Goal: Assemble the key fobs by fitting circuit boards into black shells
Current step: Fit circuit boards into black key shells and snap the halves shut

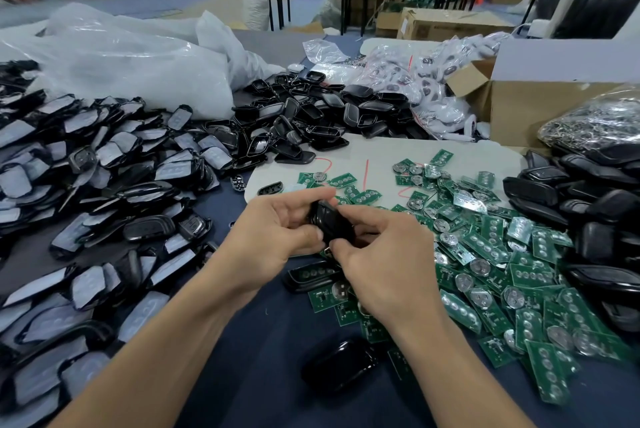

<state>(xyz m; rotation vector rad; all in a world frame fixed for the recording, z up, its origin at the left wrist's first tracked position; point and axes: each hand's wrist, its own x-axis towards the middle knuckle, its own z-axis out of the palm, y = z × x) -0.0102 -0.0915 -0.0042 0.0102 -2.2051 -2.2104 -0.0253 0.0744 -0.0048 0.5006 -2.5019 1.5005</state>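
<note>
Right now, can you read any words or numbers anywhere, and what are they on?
No text here can be read for sure.
Cardboard box: faint print, too blurred to read.
Green circuit boards: tiny white print, too small to read.
White sheet: red pen marks, not clearly letters or numbers.
Held black shell: no label shows.

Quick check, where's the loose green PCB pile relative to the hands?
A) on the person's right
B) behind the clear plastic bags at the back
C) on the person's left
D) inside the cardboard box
A: the green circuit boards lie spread on the table to the person's right of the left hand and right hand, which together grip a black shell; the left side holds black shell parts instead.
</note>
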